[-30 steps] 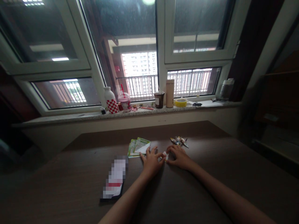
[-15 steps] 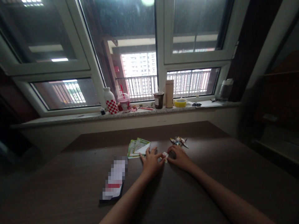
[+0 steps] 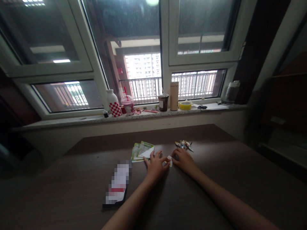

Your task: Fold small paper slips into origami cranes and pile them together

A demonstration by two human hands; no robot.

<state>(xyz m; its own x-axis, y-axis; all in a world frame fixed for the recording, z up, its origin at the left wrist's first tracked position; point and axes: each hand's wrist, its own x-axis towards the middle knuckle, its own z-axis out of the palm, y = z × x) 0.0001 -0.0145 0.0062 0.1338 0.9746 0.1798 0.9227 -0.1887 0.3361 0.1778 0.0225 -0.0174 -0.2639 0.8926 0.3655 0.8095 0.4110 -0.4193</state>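
Between my hands is a small whitish piece of paper (image 3: 170, 160) with yellowish patches, low over the brown table (image 3: 192, 198). The thumb and forefinger of my left hand (image 3: 156, 165) pinch its left edge, the other fingers spread toward the green cards. My right hand (image 3: 184, 160) has its fingers curled in at the paper's right edge; its fingertips are partly hidden. Green-and-white printed cards (image 3: 140, 151) lie overlapped just beyond my left hand. A small heap of crumpled, multicoloured scraps (image 3: 184, 145) sits beyond my right hand.
A phone-like slab (image 3: 117, 183), its face pixelated, lies left of my left forearm. Along the windowsill (image 3: 144, 116) stand a checkered bottle (image 3: 114, 103), a pink drink cup (image 3: 128, 104), a dark drink cup (image 3: 163, 103), a beige flask (image 3: 174, 96), yellow tape (image 3: 185, 105) and scissors (image 3: 202, 107).
My right fingers have shifted slightly and curled closer at the paper. The paper's angle has changed a little, while my left hand stays nearly in place.
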